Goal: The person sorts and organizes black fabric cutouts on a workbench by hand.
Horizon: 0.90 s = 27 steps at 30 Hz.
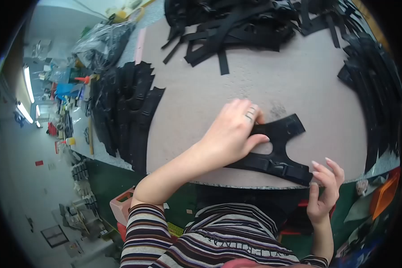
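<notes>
A black fabric brace-like piece with an opening in it and a plastic buckle on its lower strap lies on the grey work board near the front edge. My left hand reaches across from the left and grips the piece's upper left part, its thumb along the rim of the opening. The fingertips of that hand are partly hidden behind the knuckles. Just off the strap's right end, my right hand hovers with curved fingers apart and nothing between them.
Black straps and webbing are heaped at the back of the board. Stacks of similar black pieces stand at the left and right. A clear plastic bag lies back left; an orange bin is at lower right.
</notes>
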Tool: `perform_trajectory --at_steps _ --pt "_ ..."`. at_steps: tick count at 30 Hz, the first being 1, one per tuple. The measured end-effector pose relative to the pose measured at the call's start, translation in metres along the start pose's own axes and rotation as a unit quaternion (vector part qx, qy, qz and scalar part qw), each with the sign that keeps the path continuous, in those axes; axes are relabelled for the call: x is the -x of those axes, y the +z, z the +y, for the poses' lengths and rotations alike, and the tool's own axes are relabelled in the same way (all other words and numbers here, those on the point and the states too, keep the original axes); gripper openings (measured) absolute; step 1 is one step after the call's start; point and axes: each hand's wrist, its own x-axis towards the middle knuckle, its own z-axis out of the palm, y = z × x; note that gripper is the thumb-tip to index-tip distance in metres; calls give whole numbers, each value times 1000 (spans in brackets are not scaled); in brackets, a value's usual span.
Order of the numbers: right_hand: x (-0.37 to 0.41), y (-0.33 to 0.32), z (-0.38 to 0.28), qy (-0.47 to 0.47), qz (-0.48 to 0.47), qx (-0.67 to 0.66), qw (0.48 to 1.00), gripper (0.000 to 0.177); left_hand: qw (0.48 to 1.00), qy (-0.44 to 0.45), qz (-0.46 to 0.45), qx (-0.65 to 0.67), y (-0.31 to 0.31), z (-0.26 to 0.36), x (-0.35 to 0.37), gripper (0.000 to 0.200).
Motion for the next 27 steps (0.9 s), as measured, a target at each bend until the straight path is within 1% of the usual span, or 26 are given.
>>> perform_trajectory --at_steps 1,2,4,5,6,7,8,9,10,11,12,13,14,15,16,17,18,19,20,21,23,24,25,27 --pt "-8 1 -3 -9 17 -4 1000 21 998 1 -10 55 -4 0 2 29" --pt "-12 -3 -2 -22 24 9 999 21 993 -31 -10 117 -9 1 9 29" --pt "-17 -14 4 -41 45 38 997 21 982 -92 39 159 -60 11 34 30" --pt "-13 -21 7 -33 46 56 997 22 976 -133 97 144 -92 10 52 33" --pt "-10 -25 11 -18 56 61 996 20 951 -196 191 144 -120 2 73 32" --pt "-7 -28 13 0 68 68 995 20 917 -204 306 153 -146 -15 95 32" --pt "-8 -27 13 6 62 52 997 19 879 -260 379 127 -177 -31 117 32" --pt "-10 -24 14 22 62 47 997 18 856 -290 407 134 -210 -63 143 31" --pt "-10 -25 15 46 67 52 995 17 833 -299 437 162 -240 -108 173 33" --pt "-16 -21 11 40 77 54 995 16 817 -317 444 186 -266 -158 204 37" --pt "-20 -19 12 17 71 50 996 16 823 -324 433 172 -285 -211 233 39" --pt "-24 -18 9 -7 68 51 996 15 834 -322 405 192 -303 -267 260 41" --pt "-27 -14 10 -19 53 38 998 14 837 -321 408 169 -286 -272 248 46" --pt "-27 -9 12 -31 61 20 997 14 875 -359 322 43 -306 -343 271 49" --pt "-25 -11 15 -39 52 8 998 14 892 -322 310 -71 -313 -384 282 49" --pt "-25 -14 17 -51 46 6 998 15 889 -287 304 -190 -320 -423 293 50" --pt "-27 -22 18 -53 61 29 996 15 862 -308 336 -222 -316 -414 283 47" --pt "-30 -32 23 -59 73 48 994 14 855 -242 339 -311 -319 -416 284 43" --pt "-37 -51 32 -59 107 107 987 15 844 -220 351 -341 -304 -381 261 41" --pt "-49 -74 44 -61 139 164 975 16 830 -201 364 -371 -278 -331 233 39" --pt "-83 -123 79 -22 207 201 957 20 835 -190 335 -392 -231 -244 183 39" --pt "-96 -149 102 -6 223 252 942 27 835 -184 323 -405 -213 -208 163 39" --pt "-108 -174 125 7 238 302 923 33 861 -157 307 -373 -200 -188 151 39" --pt "-128 -211 170 50 243 336 909 51 894 -128 285 -322 -173 -152 134 37"
